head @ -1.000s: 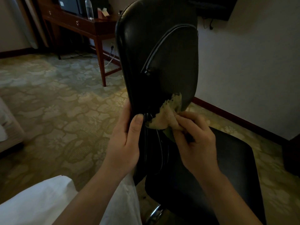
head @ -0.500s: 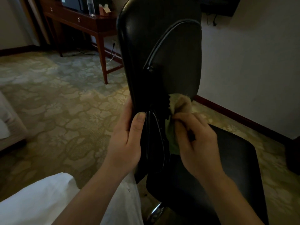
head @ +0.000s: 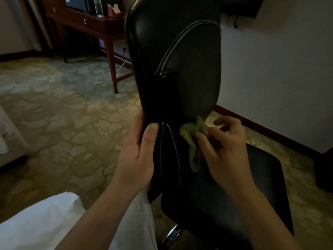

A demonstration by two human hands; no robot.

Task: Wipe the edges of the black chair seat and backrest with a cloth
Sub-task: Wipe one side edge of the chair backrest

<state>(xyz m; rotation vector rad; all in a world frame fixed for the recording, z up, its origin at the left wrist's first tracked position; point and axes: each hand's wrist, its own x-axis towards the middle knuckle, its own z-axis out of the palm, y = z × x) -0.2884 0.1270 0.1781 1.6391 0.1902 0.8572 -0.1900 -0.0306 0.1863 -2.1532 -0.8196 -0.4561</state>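
The black chair's tall backrest (head: 173, 56) rises in the middle of the view, seen nearly edge-on, with the black seat (head: 252, 192) below it to the right. My left hand (head: 138, 156) grips the backrest's lower left edge, thumb lying on the front face. My right hand (head: 227, 150) holds a bunched green-yellow cloth (head: 192, 136) pressed against the lower right part of the backrest, just above the seat. Part of the cloth hangs down under my fingers.
A dark wooden desk (head: 93, 24) with a water bottle (head: 98, 6) stands at the back left on patterned carpet (head: 63, 114). A white wall (head: 279, 69) with a dark baseboard runs along the right. My white clothing (head: 45, 224) fills the lower left. A chrome chair post (head: 173, 233) shows under the seat.
My right hand has shifted the cloth rightward and slightly down along the backrest's lower edge, bunching it tighter. My left hand has kept its grip on the left edge.
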